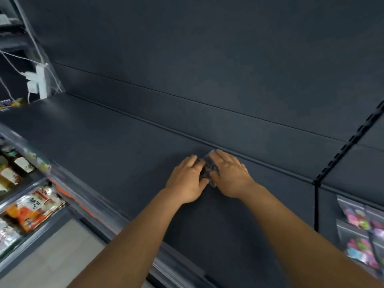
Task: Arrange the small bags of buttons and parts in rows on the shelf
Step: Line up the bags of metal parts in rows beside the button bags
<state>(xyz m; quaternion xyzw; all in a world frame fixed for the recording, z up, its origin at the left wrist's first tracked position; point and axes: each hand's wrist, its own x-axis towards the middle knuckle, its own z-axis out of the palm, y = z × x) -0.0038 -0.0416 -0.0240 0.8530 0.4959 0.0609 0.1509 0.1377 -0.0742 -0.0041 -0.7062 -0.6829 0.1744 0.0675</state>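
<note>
One small clump of bags (207, 169) is lying near the shelf's (124, 146) back edge. The left hand (188, 179) and right hand (230, 173) are pressing on it with fingers nearly flat. No rows are forming yet; arranging is barely beginning.

I see a dark blue-grey back panel (207, 48) filling most of my view, with a horizontal seam across it. A black slotted upright (351, 140) runs down at the right. At the upper left, a white power strip (39, 82) hangs with white cables (12, 57). Below left, a lower shelf (25, 206) carries packaged goods and bottles, above a pale tiled floor (62, 252).
</note>
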